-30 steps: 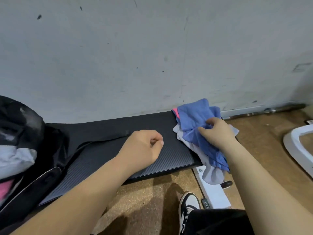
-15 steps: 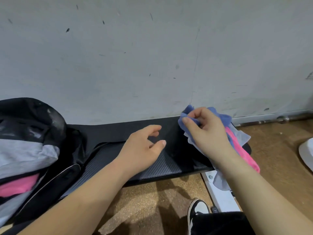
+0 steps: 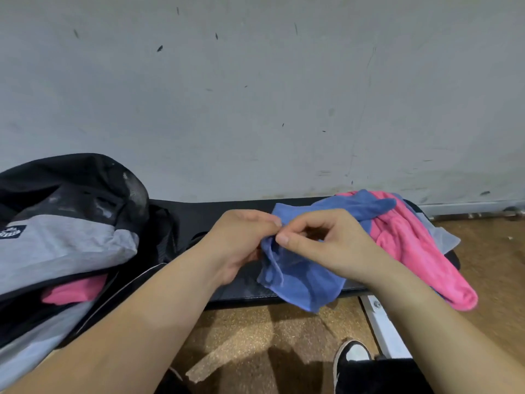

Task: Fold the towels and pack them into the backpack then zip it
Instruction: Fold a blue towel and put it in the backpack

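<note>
We hold the blue towel (image 3: 301,280) in both hands above the black bench (image 3: 221,211). Our left hand (image 3: 244,245) is curled, thumb and forefinger pinching the towel's upper edge. Our right hand (image 3: 326,245) pinches the same edge just beside it, at three o'clock of the left, and the fingertips of the two hands almost meet.

From the pinch the towel hangs toward six o'clock, its lower corner past the bench's front edge and over the cork floor (image 3: 255,336). Another part of it runs toward one o'clock, behind the right hand, onto the pile there.

The pink towel (image 3: 412,245) lies at three o'clock of the right hand, draped over the bench end, with one end hanging off the front at five o'clock. A pale grey towel (image 3: 444,237) shows from under it on the far side.

The backpack (image 3: 71,237), black and grey, lies at nine o'clock of the hands on the left end of the bench. A pink bundle (image 3: 74,291) shows in its gap.

The wall (image 3: 255,95) is at twelve o'clock. At six o'clock of the right hand a shoe (image 3: 352,354) rests on the floor, with a white bar (image 3: 383,328) just beside it.
</note>
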A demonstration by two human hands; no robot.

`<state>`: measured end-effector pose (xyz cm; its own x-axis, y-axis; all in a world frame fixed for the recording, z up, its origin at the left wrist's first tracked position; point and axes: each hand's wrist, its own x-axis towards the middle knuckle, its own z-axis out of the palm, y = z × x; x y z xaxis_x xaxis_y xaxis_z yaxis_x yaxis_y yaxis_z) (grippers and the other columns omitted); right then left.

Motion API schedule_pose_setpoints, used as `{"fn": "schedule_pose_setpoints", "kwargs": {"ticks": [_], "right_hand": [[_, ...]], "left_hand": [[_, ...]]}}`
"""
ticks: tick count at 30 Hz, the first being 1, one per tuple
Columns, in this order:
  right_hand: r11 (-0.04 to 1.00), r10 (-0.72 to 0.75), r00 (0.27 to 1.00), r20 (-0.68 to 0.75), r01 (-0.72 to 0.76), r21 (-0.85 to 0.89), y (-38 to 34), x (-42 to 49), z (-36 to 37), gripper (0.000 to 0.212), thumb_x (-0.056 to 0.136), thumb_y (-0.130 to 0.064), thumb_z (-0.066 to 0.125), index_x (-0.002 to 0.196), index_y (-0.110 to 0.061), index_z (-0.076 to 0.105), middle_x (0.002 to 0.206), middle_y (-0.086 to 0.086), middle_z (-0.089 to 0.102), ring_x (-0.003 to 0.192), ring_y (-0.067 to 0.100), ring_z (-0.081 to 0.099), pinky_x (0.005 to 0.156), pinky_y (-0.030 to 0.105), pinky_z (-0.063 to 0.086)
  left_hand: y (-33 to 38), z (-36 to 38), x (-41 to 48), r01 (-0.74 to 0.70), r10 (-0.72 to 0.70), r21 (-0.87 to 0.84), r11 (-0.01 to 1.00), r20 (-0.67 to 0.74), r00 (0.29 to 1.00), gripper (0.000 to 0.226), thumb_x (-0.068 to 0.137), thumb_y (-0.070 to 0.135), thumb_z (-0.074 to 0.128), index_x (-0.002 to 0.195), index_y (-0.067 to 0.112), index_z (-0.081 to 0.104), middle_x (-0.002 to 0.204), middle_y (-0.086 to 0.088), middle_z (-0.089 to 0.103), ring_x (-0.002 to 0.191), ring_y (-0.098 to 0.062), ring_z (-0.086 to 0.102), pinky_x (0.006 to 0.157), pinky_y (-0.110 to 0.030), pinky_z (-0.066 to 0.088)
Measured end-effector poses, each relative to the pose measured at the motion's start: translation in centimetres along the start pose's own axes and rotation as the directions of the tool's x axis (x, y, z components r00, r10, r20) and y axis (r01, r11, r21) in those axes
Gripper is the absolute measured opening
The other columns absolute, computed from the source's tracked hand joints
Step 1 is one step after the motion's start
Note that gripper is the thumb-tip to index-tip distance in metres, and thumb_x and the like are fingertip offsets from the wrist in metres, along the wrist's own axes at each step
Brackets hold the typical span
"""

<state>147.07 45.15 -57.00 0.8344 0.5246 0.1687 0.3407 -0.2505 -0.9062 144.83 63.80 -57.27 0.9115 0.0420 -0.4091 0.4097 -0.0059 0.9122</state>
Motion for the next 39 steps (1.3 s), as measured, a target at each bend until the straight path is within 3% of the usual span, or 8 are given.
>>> {"fn": "schedule_pose_setpoints", "kwargs": {"ticks": [5, 8, 13, 16, 20, 26, 33, 39], "right_hand": [[0.990, 0.077, 0.995, -0.069, -0.084, -0.109, 1.6, 1.2, -0.8, 0.028, 0.096, -0.021, 0.069, 0.121, -0.033, 0.068, 0.120, -0.014, 0.073, 0.115, 0.002, 0.065, 0.098, 0.031, 0.053], [0.988, 0.097, 0.992, 0.081, -0.086, -0.132, 2.1, 1.3, 0.3, 0.033, 0.091, -0.034, 0.066, 0.124, -0.035, 0.069, 0.120, -0.019, 0.072, 0.119, 0.000, 0.063, 0.101, 0.028, 0.049], [0.989, -0.028, 0.998, 0.063, 0.037, -0.142, 0.4, 2.0, 3.2, 0.018, 0.091, -0.022, 0.078, 0.087, -0.016, 0.061, 0.083, -0.018, 0.069, 0.083, 0.004, 0.066, 0.074, 0.020, 0.050], [0.961, -0.067, 0.998, 0.004, 0.066, -0.270, -0.3, 2.7, 5.2, 0.036, 0.086, -0.033, 0.081, 0.074, -0.019, 0.050, 0.069, 0.002, 0.057, 0.067, 0.021, 0.053, 0.064, 0.036, 0.044], [0.948, -0.043, 0.999, -0.012, 0.037, -0.315, -0.1, 3.8, 6.7, 0.049, 0.080, -0.035, 0.086, 0.069, -0.019, 0.041, 0.060, -0.003, 0.043, 0.058, 0.012, 0.039, 0.057, 0.028, 0.035], [0.980, 0.031, 0.992, 0.119, -0.007, -0.197, -0.4, 5.0, 7.6, 0.011, 0.089, -0.029, 0.081, 0.085, -0.025, 0.072, 0.073, -0.003, 0.070, 0.064, 0.004, 0.054, 0.063, 0.023, 0.045], [1.000, 0.015, 1.000, -0.018, -0.015, -0.011, -0.9, 5.1, 9.1, 0.013, 0.094, -0.015, 0.074, 0.082, -0.014, 0.079, 0.070, -0.018, 0.068, 0.067, -0.001, 0.059, 0.067, 0.013, 0.043], [0.988, -0.103, 0.992, -0.078, 0.093, -0.125, -1.0, 4.7, 10.1, 0.014, 0.091, -0.020, 0.079, 0.083, -0.032, 0.080, 0.079, -0.009, 0.071, 0.081, 0.011, 0.066, 0.073, 0.014, 0.044]], "left_hand": [[0.0, -1.3, -0.3, -0.139, 0.146, 0.162, 0.977, -0.032, 0.989, 0.012, 0.099, 0.016, 0.066, 0.100, 0.015, 0.079, 0.104, -0.009, 0.081, 0.101, -0.023, 0.074, 0.104, -0.049, 0.055], [0.0, -2.2, -1.2, -0.209, 0.205, 0.217, 0.954, 0.041, 0.978, 0.018, 0.105, 0.016, 0.058, 0.101, 0.016, 0.075, 0.104, -0.007, 0.081, 0.102, -0.023, 0.074, 0.100, -0.045, 0.055], [0.0, -5.2, -3.6, -0.365, 0.383, 0.423, 0.830, 0.044, 0.923, 0.019, 0.105, 0.015, 0.056, 0.100, 0.024, 0.072, 0.083, 0.022, 0.075, 0.074, 0.009, 0.066, 0.069, -0.008, 0.047], [-0.7, -8.2, -4.4, -0.358, 0.408, 0.596, 0.719, 0.055, 0.911, 0.021, 0.098, 0.015, 0.065, 0.109, 0.033, 0.069, 0.091, 0.013, 0.071, 0.076, -0.003, 0.065, 0.072, -0.012, 0.048], [-1.3, -12.0, -5.6, -0.244, 0.346, 0.709, 0.661, 0.001, 0.938, 0.027, 0.093, 0.007, 0.061, 0.100, 0.030, 0.073, 0.088, 0.010, 0.073, 0.077, -0.007, 0.066, 0.066, -0.016, 0.053], [-2.1, -15.4, -5.1, -0.140, 0.378, 0.721, 0.678, -0.178, 0.909, 0.018, 0.100, 0.018, 0.059, 0.091, 0.030, 0.069, 0.081, 0.004, 0.073, 0.077, -0.013, 0.068, 0.069, -0.027, 0.053], [-0.9, -15.9, -5.0, -0.203, 0.516, 0.647, 0.735, -0.340, 0.786, 0.017, 0.097, 0.033, 0.069, 0.082, 0.025, 0.074, 0.068, 0.004, 0.068, 0.062, -0.008, 0.058, 0.058, -0.017, 0.042], [-0.6, -11.8, -5.4, -0.399, 0.497, 0.591, 0.701, -0.004, 0.868, 0.013, 0.099, 0.020, 0.068, 0.103, 0.026, 0.079, 0.097, 0.016, 0.078, 0.093, 0.004, 0.069, 0.080, -0.013, 0.051]]}}
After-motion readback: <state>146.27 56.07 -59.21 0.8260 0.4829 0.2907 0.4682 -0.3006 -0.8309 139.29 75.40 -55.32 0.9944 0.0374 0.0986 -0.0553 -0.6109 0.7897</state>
